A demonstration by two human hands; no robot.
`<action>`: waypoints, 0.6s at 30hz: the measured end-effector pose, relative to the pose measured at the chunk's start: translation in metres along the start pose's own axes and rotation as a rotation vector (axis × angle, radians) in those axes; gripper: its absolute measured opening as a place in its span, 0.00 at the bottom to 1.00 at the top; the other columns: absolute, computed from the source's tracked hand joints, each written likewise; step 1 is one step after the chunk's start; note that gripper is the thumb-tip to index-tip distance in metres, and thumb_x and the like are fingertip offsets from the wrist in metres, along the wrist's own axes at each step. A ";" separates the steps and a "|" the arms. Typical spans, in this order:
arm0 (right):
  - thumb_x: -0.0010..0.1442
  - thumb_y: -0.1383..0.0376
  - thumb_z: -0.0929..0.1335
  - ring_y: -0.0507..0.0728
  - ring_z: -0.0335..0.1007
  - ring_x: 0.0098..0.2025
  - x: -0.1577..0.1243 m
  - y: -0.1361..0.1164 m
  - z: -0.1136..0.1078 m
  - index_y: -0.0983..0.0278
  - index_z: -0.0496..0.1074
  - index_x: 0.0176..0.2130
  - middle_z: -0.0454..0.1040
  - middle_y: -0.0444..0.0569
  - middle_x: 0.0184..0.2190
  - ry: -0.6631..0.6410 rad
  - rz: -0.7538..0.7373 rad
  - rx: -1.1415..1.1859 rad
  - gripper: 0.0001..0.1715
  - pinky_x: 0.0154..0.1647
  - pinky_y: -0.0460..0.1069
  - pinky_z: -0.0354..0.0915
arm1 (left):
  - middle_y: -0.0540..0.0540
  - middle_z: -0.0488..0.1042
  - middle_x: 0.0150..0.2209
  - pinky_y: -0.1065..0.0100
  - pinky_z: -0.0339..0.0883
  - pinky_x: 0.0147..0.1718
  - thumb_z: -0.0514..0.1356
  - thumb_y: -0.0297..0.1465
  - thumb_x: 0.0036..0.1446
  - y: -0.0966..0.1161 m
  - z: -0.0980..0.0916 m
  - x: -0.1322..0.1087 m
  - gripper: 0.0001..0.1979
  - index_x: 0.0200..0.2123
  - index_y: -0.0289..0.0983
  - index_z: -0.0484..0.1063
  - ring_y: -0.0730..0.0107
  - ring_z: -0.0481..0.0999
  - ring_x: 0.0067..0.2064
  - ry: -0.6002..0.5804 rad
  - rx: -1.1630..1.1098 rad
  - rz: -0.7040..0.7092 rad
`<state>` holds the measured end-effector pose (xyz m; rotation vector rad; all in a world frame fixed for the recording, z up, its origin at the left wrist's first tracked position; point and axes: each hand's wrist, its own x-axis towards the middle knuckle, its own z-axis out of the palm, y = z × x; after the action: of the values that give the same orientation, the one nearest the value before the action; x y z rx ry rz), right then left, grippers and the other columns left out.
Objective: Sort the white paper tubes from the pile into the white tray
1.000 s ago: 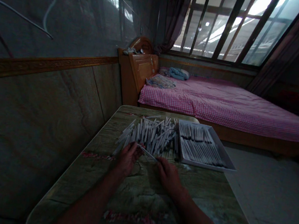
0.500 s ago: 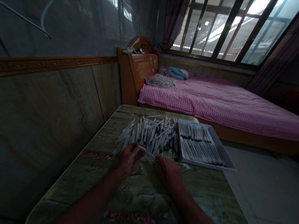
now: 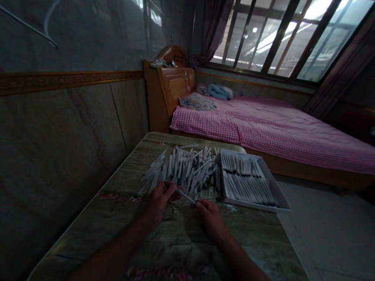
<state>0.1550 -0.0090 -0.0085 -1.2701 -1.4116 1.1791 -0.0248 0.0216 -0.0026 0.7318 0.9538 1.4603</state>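
A thin pale pen (image 3: 185, 197) spans the gap between my two hands, slanting down to the right. My left hand (image 3: 163, 197) pinches its upper left end. At its lower right end, the fingers of my right hand (image 3: 210, 215) are closed on it. Just beyond my hands lies a loose pile of white pens (image 3: 186, 166), pointing in many directions. To the right of the pile, a shallow white tray (image 3: 282, 207) holds similar pens with dark ends, laid side by side in two rows.
All this rests on a table (image 3: 163, 246) with a stone-like pattern and rounded corners. A tiled wall (image 3: 45, 160) runs along the left. Behind the table stands a bed (image 3: 274, 130) with a pink checked cover, beneath a window (image 3: 276, 31).
The whole view has shifted slightly left. Both hands keep hold of the pen, which now slants a little more, with its right end lower.
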 end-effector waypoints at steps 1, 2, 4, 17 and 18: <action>0.54 0.53 0.67 0.50 0.55 0.21 0.000 -0.002 0.000 0.62 0.69 0.22 0.61 0.40 0.16 -0.020 0.040 0.059 0.18 0.22 0.44 0.52 | 0.48 0.79 0.31 0.67 0.74 0.33 0.73 0.42 0.38 0.000 0.000 0.000 0.23 0.32 0.36 0.69 0.67 0.80 0.33 -0.004 0.010 0.001; 0.53 0.53 0.68 0.50 0.53 0.20 0.000 -0.004 0.000 0.62 0.68 0.21 0.60 0.39 0.16 -0.038 0.072 0.107 0.18 0.20 0.44 0.50 | 0.47 0.79 0.31 0.67 0.74 0.33 0.73 0.42 0.38 0.000 -0.001 0.000 0.23 0.32 0.36 0.69 0.66 0.80 0.33 -0.008 0.018 -0.002; 0.52 0.53 0.69 0.49 0.51 0.19 -0.001 -0.010 -0.001 0.62 0.67 0.22 0.59 0.38 0.15 -0.080 0.097 0.154 0.17 0.19 0.43 0.48 | 0.47 0.79 0.32 0.67 0.74 0.32 0.73 0.42 0.38 -0.001 -0.001 0.001 0.24 0.33 0.36 0.69 0.66 0.80 0.33 -0.008 0.024 -0.011; 0.53 0.52 0.68 0.52 0.69 0.23 0.021 -0.055 -0.097 0.62 0.70 0.32 0.78 0.46 0.27 0.136 0.029 0.026 0.16 0.19 0.44 0.60 | 0.47 0.79 0.31 0.71 0.67 0.22 0.64 0.47 0.50 -0.005 -0.006 0.006 0.22 0.41 0.37 0.69 0.69 0.78 0.25 0.102 0.052 0.068; 0.53 0.53 0.69 0.53 0.70 0.25 0.030 -0.055 -0.116 0.62 0.72 0.33 0.78 0.48 0.29 0.207 0.006 -0.030 0.16 0.20 0.44 0.60 | 0.47 0.79 0.30 0.71 0.66 0.21 0.63 0.47 0.51 -0.006 -0.005 0.005 0.20 0.40 0.38 0.69 0.69 0.77 0.25 0.099 0.078 0.073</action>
<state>0.2572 0.0299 0.0651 -1.3763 -1.2782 1.0019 -0.0272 0.0256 -0.0110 0.7634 1.0743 1.5423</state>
